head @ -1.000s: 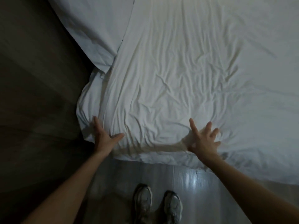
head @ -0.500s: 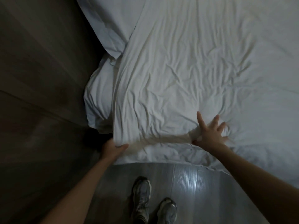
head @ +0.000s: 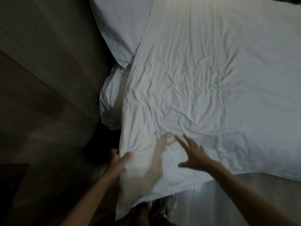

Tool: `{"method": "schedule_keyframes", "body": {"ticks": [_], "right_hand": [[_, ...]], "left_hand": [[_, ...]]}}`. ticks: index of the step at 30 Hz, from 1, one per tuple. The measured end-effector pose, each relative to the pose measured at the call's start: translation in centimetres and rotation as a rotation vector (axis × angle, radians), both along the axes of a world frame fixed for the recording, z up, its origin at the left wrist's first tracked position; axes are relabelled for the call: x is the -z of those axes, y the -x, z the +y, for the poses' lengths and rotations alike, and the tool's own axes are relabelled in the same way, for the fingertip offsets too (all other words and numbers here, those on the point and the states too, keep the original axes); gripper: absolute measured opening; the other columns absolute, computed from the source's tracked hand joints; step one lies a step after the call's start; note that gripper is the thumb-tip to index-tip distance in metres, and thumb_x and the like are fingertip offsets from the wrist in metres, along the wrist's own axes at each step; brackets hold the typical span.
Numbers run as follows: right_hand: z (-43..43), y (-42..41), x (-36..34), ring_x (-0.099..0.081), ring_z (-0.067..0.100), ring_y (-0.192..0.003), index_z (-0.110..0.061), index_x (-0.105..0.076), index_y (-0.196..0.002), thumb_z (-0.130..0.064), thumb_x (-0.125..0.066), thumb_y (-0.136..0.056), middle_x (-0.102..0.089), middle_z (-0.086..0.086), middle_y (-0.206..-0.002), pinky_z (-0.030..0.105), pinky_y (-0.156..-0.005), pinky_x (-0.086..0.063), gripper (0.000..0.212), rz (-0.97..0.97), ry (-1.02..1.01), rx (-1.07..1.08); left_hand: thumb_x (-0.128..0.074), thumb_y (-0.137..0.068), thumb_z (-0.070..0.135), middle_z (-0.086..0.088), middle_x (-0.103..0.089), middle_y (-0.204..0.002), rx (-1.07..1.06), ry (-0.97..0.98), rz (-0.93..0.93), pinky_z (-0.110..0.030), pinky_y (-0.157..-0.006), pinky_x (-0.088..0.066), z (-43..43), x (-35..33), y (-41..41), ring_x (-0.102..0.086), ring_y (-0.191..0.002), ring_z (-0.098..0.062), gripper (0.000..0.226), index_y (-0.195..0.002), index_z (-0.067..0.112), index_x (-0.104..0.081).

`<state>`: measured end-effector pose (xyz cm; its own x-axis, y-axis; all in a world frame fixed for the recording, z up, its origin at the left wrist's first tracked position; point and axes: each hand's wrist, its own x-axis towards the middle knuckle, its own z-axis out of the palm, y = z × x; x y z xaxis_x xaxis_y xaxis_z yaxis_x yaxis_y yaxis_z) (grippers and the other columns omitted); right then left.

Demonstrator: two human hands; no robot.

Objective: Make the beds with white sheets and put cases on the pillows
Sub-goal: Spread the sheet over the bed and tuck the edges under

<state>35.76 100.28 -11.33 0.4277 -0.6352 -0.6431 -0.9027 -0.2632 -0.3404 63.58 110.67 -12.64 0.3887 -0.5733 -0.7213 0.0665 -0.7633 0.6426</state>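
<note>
Looking at the crumpled white fabric sheet [head: 203,88], we find it spread over the bed [head: 121,88] ahead and to our right, its long run heading away from us toward the plump white pillow [head: 120,30] at the far left. Its near left corner is what matters: it is lifted off the bed and hangs in a loose flap toward our grey trainers [head: 168,204]. Our left hand [head: 118,162] grasps this corner at its left edge, thumb on top of the cloth, fingers out of sight behind it. Our right hand [head: 194,156] is released, fingers splayed and pointing up-left, just right of the lifted corner above the sheet's near edge. Its shadow falls apart from it, so we judge it hovers, though we cannot tell whether the palm touches. The left hand is thus the nearer to the side where the sheet stops short: a bunched white mass of bedding [head: 107,101] lies uncovered just beyond the sheet's left edge. We judge the next move calls for drawing the corner leftward and down over that side while the right hand flattens the cloth. Dark wooden panelling [head: 48,70] closes the left, and pale glossy floor [head: 236,201] shows below the bed's near edge.
</note>
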Motion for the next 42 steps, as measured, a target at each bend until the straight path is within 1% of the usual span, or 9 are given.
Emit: {"method": "schedule_keyframes", "body": {"ticks": [4, 9, 15, 19, 23, 27, 32, 37, 42], "right_hand": [[6.2, -0.1, -4.3, 0.028, 0.026, -0.142, -0.052, 0.032, -0.136, -0.053, -0.082, -0.063, 0.035, -0.006, -0.153, 0.064, -0.111, 0.008, 0.136, -0.027, -0.141, -0.174], [9.9, -0.3, -9.0, 0.015, 0.024, -0.146, -0.048, 0.032, -0.139, -0.059, -0.078, -0.061, 0.028, -0.008, -0.156, 0.063, -0.113, 0.001, 0.135, -0.099, -0.012, -0.108], [9.1, 0.3, -11.3, -0.049, 0.031, -0.121, -0.025, -0.020, -0.151, 0.001, -0.056, -0.078, -0.044, 0.007, -0.144, 0.040, -0.098, -0.041, 0.085, -0.232, 0.357, 0.153], [6.7, 1.5, -13.8, -0.064, 0.031, -0.087, -0.026, -0.041, -0.126, -0.009, -0.058, -0.086, -0.066, 0.007, -0.104, 0.035, -0.067, -0.046, 0.047, -0.203, 0.506, 0.230], [4.6, 2.2, -17.1, -0.065, 0.035, -0.078, -0.017, -0.052, -0.124, -0.010, -0.064, -0.085, -0.069, 0.013, -0.095, 0.033, -0.061, -0.040, 0.042, -0.193, 0.598, 0.224], [2.2, 1.0, -20.4, -0.065, 0.035, -0.082, -0.016, -0.055, -0.123, -0.013, -0.057, -0.090, -0.070, 0.013, -0.097, 0.032, -0.061, -0.035, 0.033, -0.202, 0.659, 0.245], [-0.8, -0.8, -23.7, -0.065, 0.034, -0.085, -0.023, -0.055, -0.121, -0.022, -0.049, -0.093, -0.070, 0.011, -0.097, 0.034, -0.065, -0.040, 0.028, -0.221, 0.697, 0.240], [-2.9, -0.3, -25.3, -0.062, 0.033, -0.087, -0.027, -0.057, -0.124, -0.025, -0.054, -0.093, -0.068, 0.009, -0.094, 0.032, -0.063, -0.032, 0.031, -0.172, 0.780, 0.267], [-5.0, 0.6, -24.0, -0.057, 0.031, -0.081, -0.018, -0.065, -0.109, -0.031, -0.074, -0.080, -0.070, 0.003, -0.086, 0.035, -0.069, -0.037, 0.033, -0.152, 0.866, 0.184]], "left_hand": [[-0.061, -0.093, 0.015, -0.009, -0.045, -0.121, -0.127, 0.077, -0.012, -0.016, -0.051, -0.047, -0.4, -5.6, -1.5, -0.051, -0.077, -0.013, 0.062, -0.142, 0.011, -0.025], [-0.061, -0.093, 0.020, -0.011, -0.049, -0.132, -0.131, 0.086, -0.073, -0.023, -0.063, -0.042, -4.5, -12.0, -3.0, -0.048, -0.071, -0.009, 0.065, -0.148, 0.009, -0.029], [-0.059, -0.094, 0.014, -0.017, -0.041, -0.146, -0.139, 0.120, 0.006, -0.021, -0.084, -0.035, -8.0, -17.3, -2.3, -0.053, -0.118, -0.025, 0.066, -0.150, 0.008, -0.025], [-0.060, -0.094, 0.013, -0.013, -0.038, -0.148, -0.144, 0.194, -0.040, -0.026, -0.085, -0.039, -7.7, -19.8, -1.8, -0.049, -0.121, -0.026, 0.064, -0.149, 0.017, -0.027], [-0.039, -0.093, -0.012, -0.010, -0.040, -0.146, 0.243, 0.407, -0.264, -0.021, -0.084, -0.044, -6.5, -22.7, -2.4, -0.052, -0.101, -0.008, 0.064, -0.147, 0.021, -0.031], [-0.037, -0.081, 0.002, -0.003, -0.034, -0.151, 0.697, 0.727, -0.643, -0.037, -0.115, -0.027, -4.7, -26.4, -0.1, -0.032, -0.139, -0.019, 0.062, -0.136, 0.026, -0.050], [-0.072, -0.066, 0.055, -0.013, -0.026, -0.156, 1.141, 0.701, -1.168, -0.060, -0.106, -0.032, -4.3, -25.4, 5.3, -0.026, -0.142, -0.034, 0.095, -0.149, 0.035, -0.029], [-0.047, -0.082, 0.013, -0.008, -0.057, -0.122, 1.117, 0.837, -1.154, -0.041, -0.073, -0.056, -9.7, -24.0, 3.3, -0.063, -0.097, -0.029, 0.071, -0.146, 0.037, -0.026], [-0.043, -0.080, 0.010, -0.008, -0.063, -0.083, 1.158, 0.873, -1.211, -0.036, -0.048, -0.048, -17.3, -28.5, 2.8, -0.063, -0.067, -0.031, 0.044, -0.117, 0.021, -0.062]]}}
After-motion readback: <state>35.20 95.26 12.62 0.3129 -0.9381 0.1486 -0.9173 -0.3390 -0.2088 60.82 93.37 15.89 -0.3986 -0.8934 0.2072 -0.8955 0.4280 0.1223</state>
